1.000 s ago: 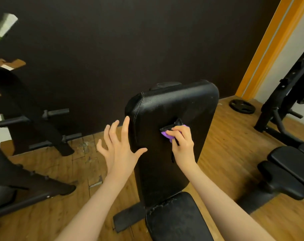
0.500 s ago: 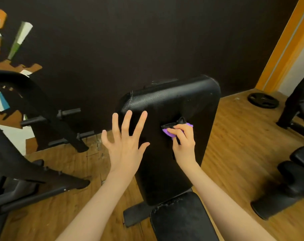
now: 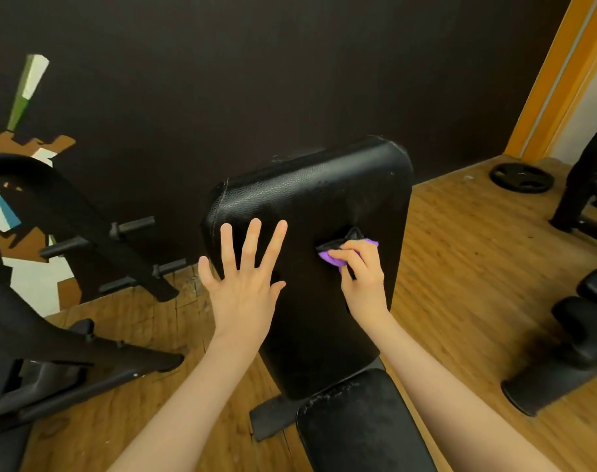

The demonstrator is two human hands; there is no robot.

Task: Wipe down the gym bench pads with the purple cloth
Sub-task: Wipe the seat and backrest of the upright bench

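Observation:
A black padded bench back pad stands steeply inclined in front of me, with the black seat pad below it at the bottom of the view. My right hand pinches the bunched purple cloth and presses it against the right half of the back pad. A dark fold of the cloth sticks up above my fingers. My left hand is spread flat, fingers apart, over the left side of the back pad, holding nothing.
A black weight rack with pegs stands at the left on the wooden floor. Another black bench is at the right edge. A weight plate lies on the floor at the far right by the dark wall.
My left hand has moved right from beside the pad's left edge onto its face. My right hand keeps the cloth at about the same spot on the pad. The view has swung left.

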